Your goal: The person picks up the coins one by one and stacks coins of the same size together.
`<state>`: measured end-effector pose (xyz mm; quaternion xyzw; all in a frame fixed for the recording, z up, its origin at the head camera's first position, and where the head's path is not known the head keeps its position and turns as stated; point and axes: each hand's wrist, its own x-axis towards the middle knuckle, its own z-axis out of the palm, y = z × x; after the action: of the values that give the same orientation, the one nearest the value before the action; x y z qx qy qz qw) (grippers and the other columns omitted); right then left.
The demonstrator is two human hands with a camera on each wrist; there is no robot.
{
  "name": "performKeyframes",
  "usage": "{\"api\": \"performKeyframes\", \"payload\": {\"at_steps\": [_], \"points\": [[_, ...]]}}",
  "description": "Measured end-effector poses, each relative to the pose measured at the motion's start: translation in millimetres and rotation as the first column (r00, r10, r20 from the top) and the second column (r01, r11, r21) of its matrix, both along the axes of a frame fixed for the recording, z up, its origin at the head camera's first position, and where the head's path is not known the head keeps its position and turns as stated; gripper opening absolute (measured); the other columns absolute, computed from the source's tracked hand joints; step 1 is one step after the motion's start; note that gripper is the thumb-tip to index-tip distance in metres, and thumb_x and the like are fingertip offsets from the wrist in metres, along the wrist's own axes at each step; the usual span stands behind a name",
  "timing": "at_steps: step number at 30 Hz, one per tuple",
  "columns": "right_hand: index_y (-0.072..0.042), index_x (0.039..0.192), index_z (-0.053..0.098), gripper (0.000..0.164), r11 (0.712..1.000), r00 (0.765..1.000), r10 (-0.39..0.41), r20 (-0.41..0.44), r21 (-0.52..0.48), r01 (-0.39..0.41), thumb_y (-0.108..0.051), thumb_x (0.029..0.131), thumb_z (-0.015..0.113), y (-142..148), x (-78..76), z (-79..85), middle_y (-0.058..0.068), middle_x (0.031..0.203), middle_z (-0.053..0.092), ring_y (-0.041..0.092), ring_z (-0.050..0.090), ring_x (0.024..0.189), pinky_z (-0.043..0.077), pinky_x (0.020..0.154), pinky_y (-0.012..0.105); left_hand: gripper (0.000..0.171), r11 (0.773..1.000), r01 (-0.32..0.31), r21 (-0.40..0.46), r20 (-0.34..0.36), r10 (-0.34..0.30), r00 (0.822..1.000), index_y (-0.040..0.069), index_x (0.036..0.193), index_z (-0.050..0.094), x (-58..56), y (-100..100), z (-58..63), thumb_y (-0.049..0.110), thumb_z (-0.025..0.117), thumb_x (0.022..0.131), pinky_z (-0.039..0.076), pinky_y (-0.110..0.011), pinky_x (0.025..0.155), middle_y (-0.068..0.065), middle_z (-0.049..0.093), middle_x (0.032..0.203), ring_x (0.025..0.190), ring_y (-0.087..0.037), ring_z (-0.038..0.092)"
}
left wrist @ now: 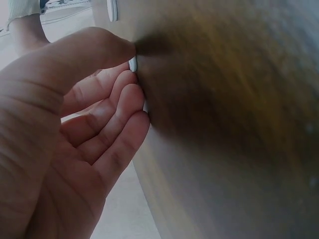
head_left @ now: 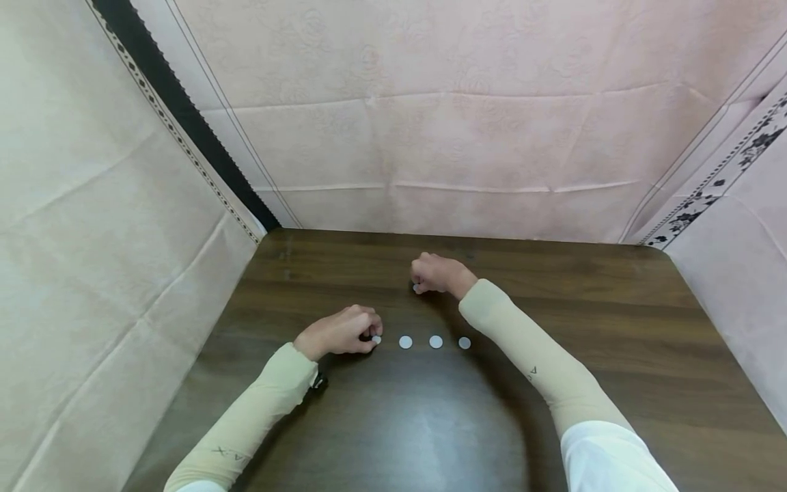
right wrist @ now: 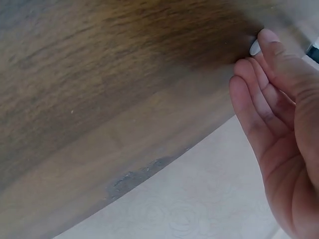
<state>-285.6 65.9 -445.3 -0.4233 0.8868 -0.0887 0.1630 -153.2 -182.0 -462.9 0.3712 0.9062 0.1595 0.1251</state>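
Note:
Three small white round discs (head_left: pixel 436 342) lie in a row on the brown wooden table, spaced apart. At the row's left end my left hand (head_left: pixel 340 333) pinches another white disc (head_left: pixel 377 339) between thumb and fingers, down at the tabletop. In the left wrist view only the edge of this disc (left wrist: pixel 133 64) shows between the thumb and fingers. Farther back, my right hand (head_left: pixel 440 275) holds a white disc (head_left: pixel 416 288) at the tabletop. The right wrist view shows that disc (right wrist: pixel 255 48) between thumb and fingertips, partly hidden by them.
The wooden table (head_left: pixel 381 430) ends at a back edge against a pale cloth wall (head_left: pixel 461 150). Similar cloth hangs at the left (head_left: pixel 92 273) and right (head_left: pixel 738 273). A worn patch (right wrist: pixel 137 177) marks the table near its edge. A dark band is on my left wrist.

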Motion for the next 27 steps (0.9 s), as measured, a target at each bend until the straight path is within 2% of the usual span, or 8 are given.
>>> {"api": "performKeyframes", "payload": {"at_steps": [11, 15, 18, 22, 27], "points": [[-0.019, 0.058, 0.045, 0.045, 0.999, 0.999, -0.031, 0.014, -0.021, 0.031, -0.008, 0.094, 0.07, 7.7, -3.6, -5.3, -0.008, 0.054, 0.034, 0.007, 0.029, 0.05, 0.028, 0.051, 0.023, 0.005, 1.0, -0.011, 0.017, -0.004, 0.012, 1.0, 0.01, 0.1, 0.074, 1.4, 5.1, -2.6, 0.01, 0.075, 0.095, 0.054, -0.022, 0.076, -0.001, 0.068, 0.096, 0.084, -0.011, 0.062], [-0.016, 0.067, 0.06, 0.029, 0.997, 0.997, -0.077, -0.004, -0.006, 0.077, -0.013, 0.091, 0.074, 5.4, -1.4, -7.2, -0.005, 0.064, 0.052, 0.009, 0.043, 0.055, 0.039, 0.054, 0.024, 0.005, 1.0, -0.022, 0.016, -0.002, 0.022, 1.0, 0.01, 0.1, 0.074, 0.9, 5.0, -3.5, 0.01, 0.075, 0.095, 0.054, -0.022, 0.076, -0.001, 0.068, 0.096, 0.084, -0.011, 0.062], [-0.014, 0.077, 0.068, 0.017, 0.995, 0.995, -0.098, -0.007, 0.003, 0.098, -0.015, 0.091, 0.077, 3.8, 0.2, -6.8, -0.002, 0.073, 0.058, 0.011, 0.049, 0.061, 0.044, 0.058, 0.026, 0.005, 0.999, -0.027, 0.019, 0.003, 0.027, 1.0, 0.01, 0.099, 0.074, 1.5, 3.9, -3.6, 0.01, 0.076, 0.094, 0.054, -0.022, 0.076, -0.001, 0.068, 0.096, 0.084, -0.011, 0.062], [-0.011, 0.081, 0.069, 0.012, 0.997, 0.997, -0.077, 0.006, -0.01, 0.077, -0.014, 0.089, 0.077, 3.5, 1.6, -6.8, -0.002, 0.073, 0.057, 0.012, 0.049, 0.062, 0.044, 0.06, 0.026, 0.006, 0.999, -0.031, 0.021, 0.01, 0.031, 0.999, 0.01, 0.099, 0.074, 2.2, 1.5, -4.4, 0.009, 0.076, 0.094, 0.054, -0.023, 0.076, -0.001, 0.067, 0.095, 0.084, -0.011, 0.061], [-0.009, 0.086, 0.071, 0.007, 0.998, 1.0, -0.02, 0.003, -0.055, 0.02, -0.012, 0.088, 0.077, 1.7, 4.7, -7.7, -0.001, 0.078, 0.065, 0.01, 0.055, 0.066, 0.049, 0.063, 0.024, 0.006, 0.999, -0.034, 0.018, 0.011, 0.034, 0.999, 0.01, 0.099, 0.073, 2.1, -1.1, -3.8, 0.009, 0.076, 0.093, 0.054, -0.022, 0.075, -0.001, 0.067, 0.094, 0.083, -0.01, 0.06]]}}
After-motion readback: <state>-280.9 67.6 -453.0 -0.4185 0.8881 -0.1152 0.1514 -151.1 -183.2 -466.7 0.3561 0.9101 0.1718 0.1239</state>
